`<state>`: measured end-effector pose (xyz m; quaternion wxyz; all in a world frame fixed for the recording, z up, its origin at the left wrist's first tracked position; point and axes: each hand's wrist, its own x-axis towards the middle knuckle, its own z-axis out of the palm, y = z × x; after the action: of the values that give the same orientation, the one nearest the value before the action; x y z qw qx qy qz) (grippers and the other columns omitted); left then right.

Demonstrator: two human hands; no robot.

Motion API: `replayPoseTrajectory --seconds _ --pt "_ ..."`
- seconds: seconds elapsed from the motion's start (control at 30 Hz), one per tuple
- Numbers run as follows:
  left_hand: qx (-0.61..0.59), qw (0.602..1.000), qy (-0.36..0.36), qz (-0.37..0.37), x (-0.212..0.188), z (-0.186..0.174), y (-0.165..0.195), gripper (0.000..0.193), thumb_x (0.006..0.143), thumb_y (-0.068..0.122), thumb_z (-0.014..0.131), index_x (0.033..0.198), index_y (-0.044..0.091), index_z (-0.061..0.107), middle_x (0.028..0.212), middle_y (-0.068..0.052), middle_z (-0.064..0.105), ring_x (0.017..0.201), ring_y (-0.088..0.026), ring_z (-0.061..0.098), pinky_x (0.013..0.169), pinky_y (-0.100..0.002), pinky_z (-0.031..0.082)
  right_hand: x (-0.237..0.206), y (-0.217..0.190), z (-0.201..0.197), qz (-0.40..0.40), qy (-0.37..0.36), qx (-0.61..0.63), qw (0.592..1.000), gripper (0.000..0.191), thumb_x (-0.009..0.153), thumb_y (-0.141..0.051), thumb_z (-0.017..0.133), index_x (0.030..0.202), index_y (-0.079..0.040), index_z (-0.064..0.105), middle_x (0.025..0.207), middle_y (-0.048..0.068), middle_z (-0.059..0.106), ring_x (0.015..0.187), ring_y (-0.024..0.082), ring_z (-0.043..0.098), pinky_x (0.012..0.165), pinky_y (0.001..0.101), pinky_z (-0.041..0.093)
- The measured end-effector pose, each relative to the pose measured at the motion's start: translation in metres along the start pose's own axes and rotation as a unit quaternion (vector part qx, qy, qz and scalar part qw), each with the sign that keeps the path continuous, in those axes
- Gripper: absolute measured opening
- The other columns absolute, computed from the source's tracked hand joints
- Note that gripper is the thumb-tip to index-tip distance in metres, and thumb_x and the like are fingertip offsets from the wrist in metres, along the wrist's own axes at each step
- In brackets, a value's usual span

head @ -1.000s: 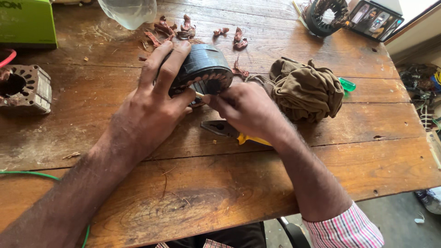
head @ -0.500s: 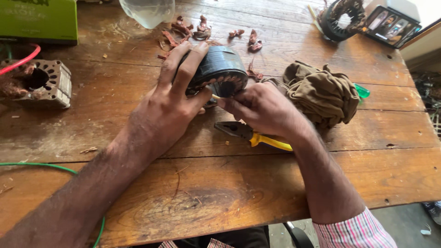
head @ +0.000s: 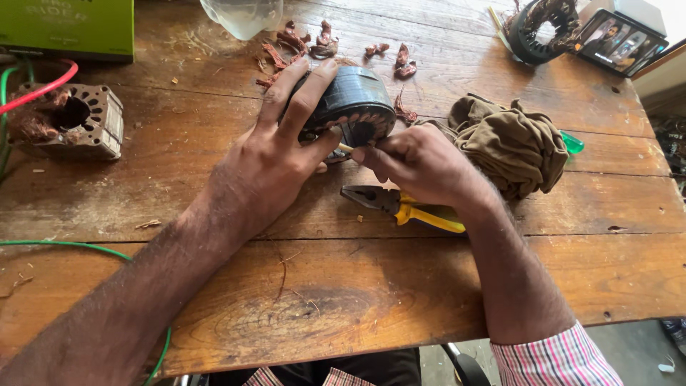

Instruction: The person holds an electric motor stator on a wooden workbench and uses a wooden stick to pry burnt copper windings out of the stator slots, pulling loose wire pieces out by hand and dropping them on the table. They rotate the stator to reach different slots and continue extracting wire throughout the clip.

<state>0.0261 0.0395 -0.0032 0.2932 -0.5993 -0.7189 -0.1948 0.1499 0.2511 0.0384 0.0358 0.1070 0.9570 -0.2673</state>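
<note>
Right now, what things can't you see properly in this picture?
- Thin pale piece pinched by the right hand: head view, its fingers cover most of it.
- Underside of the dark round motor part: the left hand covers its near side.
- Pliers: yellow handles run under the right wrist.
- Green box: cut off by the top edge.
- Small green thing: mostly behind the brown cloth.
- Phone screen: too small to make out.

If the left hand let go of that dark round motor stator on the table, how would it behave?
The stator looks like solid metal, so probably heavy and stiff. Its rounded body, tilted under the left hand, might roll.
</note>
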Motion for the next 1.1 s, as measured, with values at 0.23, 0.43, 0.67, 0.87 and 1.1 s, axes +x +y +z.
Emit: replayPoseTrajectory --seconds 0.23,0.43,0.67,0.87,1.1 --pt "0.022 1.0 -0.01 0.001 -0.003 0.004 -0.003 0.024 0.097 0.01 0.074 0.12 0.014 0.078 0.157 -0.018 0.025 0.153 -0.041 0.024 0.103 -0.041 0.062 -0.008 -0.011 0.003 -0.003 0.049 -0.148 0.988 0.046 0.098 -0.052 0.06 0.076 -0.016 0.078 0.052 0.004 0.064 0.042 0.016 0.059 0.047 0.0374 0.048" --pt "0.137 0.991 -0.007 0.006 -0.004 -0.001 0.001 0.04 0.092 0.021 0.07 0.131 0.026 0.075 0.159 -0.016 0.021 0.148 -0.035 0.019 0.109 -0.058 0.052 -0.023 -0.026 0.013 -0.084 0.133 -0.286 0.945 0.04 0.103 -0.048 0.057 0.086 -0.016 0.076 0.051 0.003 0.06 0.041 0.018 0.059 0.043 0.0386 0.05" --pt "0.099 0.994 -0.047 -0.011 -0.004 -0.009 0.005 0.037 0.096 0.017 0.07 0.132 0.024 0.074 0.162 -0.018 0.022 0.153 -0.038 0.019 0.115 -0.051 0.051 -0.019 -0.02 0.02 -0.149 0.189 -0.23 0.943 0.034 0.102 -0.044 0.064 0.091 -0.015 0.079 0.056 0.002 0.065 0.045 0.019 0.06 0.047 0.0372 0.05" --pt "0.1 0.994 -0.038 -0.001 -0.005 -0.003 0.005 0.04 0.095 0.005 0.072 0.13 0.025 0.075 0.162 -0.018 0.02 0.153 -0.037 0.019 0.102 -0.036 0.062 -0.008 -0.005 0.012 -0.066 0.122 -0.088 0.986 0.032 0.094 -0.046 0.07 0.089 -0.016 0.082 0.055 0.005 0.068 0.045 0.016 0.065 0.048 0.0352 0.052" --pt "0.107 0.993 -0.055 -0.012 -0.004 -0.004 0.007 0.044 0.091 0.001 0.072 0.127 0.024 0.076 0.161 -0.017 0.02 0.15 -0.039 0.02 0.087 -0.03 0.065 -0.006 -0.015 0.007 -0.025 0.109 -0.069 0.991 0.033 0.092 -0.048 0.071 0.092 -0.017 0.083 0.057 0.005 0.07 0.046 0.016 0.066 0.047 0.0362 0.052"
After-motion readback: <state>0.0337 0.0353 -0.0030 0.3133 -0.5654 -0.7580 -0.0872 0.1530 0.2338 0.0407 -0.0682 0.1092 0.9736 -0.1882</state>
